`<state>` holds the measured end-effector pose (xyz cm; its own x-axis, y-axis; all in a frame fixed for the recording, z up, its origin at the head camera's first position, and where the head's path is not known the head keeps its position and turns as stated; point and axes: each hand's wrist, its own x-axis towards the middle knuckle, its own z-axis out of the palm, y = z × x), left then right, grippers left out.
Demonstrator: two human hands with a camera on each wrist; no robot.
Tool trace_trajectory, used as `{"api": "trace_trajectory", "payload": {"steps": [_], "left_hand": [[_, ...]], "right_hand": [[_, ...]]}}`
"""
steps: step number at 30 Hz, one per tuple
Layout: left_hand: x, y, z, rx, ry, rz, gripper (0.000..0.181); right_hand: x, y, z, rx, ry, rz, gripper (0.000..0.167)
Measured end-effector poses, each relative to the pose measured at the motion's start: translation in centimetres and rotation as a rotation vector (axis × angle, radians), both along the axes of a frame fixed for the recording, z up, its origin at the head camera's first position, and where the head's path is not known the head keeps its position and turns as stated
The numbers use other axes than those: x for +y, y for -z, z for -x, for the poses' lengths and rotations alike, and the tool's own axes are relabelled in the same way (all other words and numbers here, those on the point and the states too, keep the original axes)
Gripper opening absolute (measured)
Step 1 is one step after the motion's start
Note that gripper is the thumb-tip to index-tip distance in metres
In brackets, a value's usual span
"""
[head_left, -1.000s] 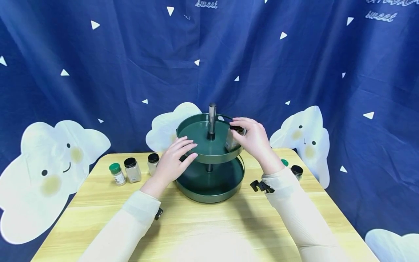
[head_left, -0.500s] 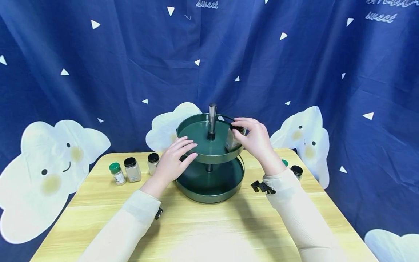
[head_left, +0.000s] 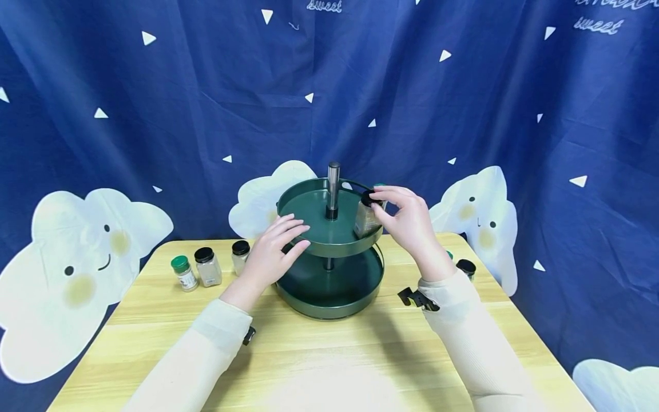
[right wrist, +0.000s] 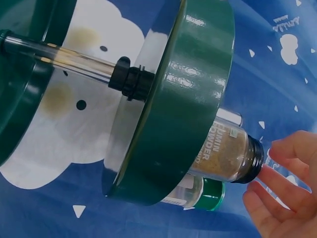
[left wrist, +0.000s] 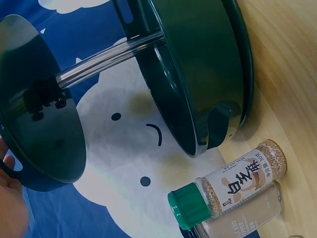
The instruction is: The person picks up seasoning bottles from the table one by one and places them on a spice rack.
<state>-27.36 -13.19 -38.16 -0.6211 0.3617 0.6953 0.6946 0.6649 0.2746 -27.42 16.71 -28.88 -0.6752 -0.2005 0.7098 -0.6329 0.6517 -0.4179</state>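
A cumin powder jar with a black lid [right wrist: 225,151] stands in the upper tier of a green two-tier rack [head_left: 332,249]. Beside it in that tier is a green-capped jar [right wrist: 198,192]. My right hand [head_left: 411,220] is at the black lid, its fingers spread and slightly curved; in the right wrist view the hand [right wrist: 287,186] has its fingertips beside the lid, and whether one still touches is unclear. My left hand [head_left: 269,252] rests at the upper tier's left rim, and in the left wrist view its fingers [left wrist: 9,171] lie by the rim's handle slot.
On the table's left stand a green-capped jar [head_left: 184,273], a black-capped jar [head_left: 208,267] and another black-capped jar [head_left: 240,257] behind my left forearm. Past my right wrist are a black-capped jar [head_left: 466,268] and a partly hidden green cap [head_left: 450,254]. A blue curtain [head_left: 329,86] hangs behind.
My right hand has loosened from the jar and moved slightly right, uncovering more of the black lid and a green cap behind it. My left hand has stayed in place.
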Motion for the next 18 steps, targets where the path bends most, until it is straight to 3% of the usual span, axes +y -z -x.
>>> {"api": "trace_trajectory", "payload": {"steps": [12,18], "left_hand": [[0.1,-0.1,-0.3,-0.024,-0.003,-0.008,0.038],[0.1,-0.1,-0.3,-0.018,-0.006,-0.014,0.038]], "right_hand": [[1.1,0.6,-0.3,0.049,0.004,0.022,0.018],[1.8,0.8,-0.7,0.031,0.026,0.036,0.018]]}}
